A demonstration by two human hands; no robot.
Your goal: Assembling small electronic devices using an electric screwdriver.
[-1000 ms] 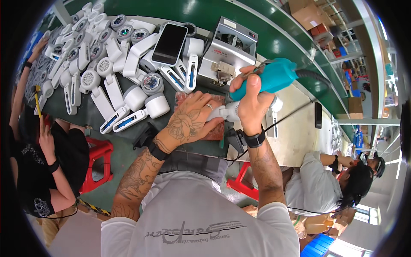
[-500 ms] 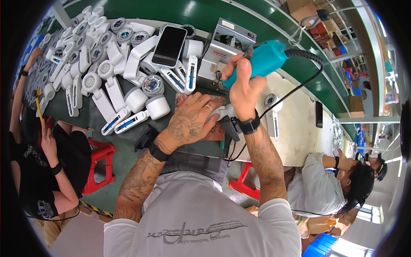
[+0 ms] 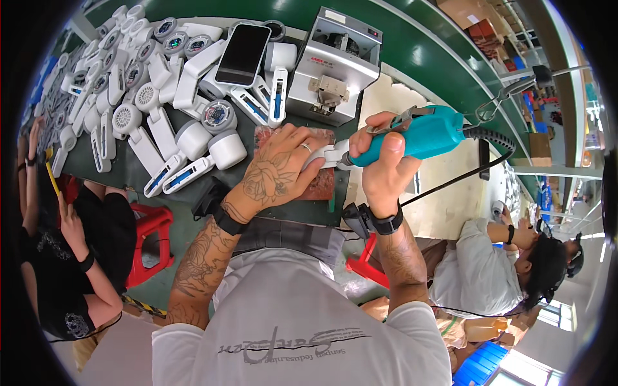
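Note:
My left hand presses down over a white fan part on a reddish worn mat, thumb and fingers closed round it. Most of that part is hidden beneath the palm. My right hand is wrapped round a teal electric screwdriver, held nearly level with its cable at the right. Its grey nose meets the white part's right end; I cannot tell whether the bit sits in a screw. Left of the mat lie white handheld fans, some with opened handles showing blue inside.
A phone rests on the fan pile. Behind the mat stands a grey metal machine. The screwdriver's black cable crosses the pale board. Co-workers sit at left and right, near red stools.
My right hand has brought the screwdriver down and tipped it level, its nose now against the white part. My left hand stays on the part. The head view has shifted slightly.

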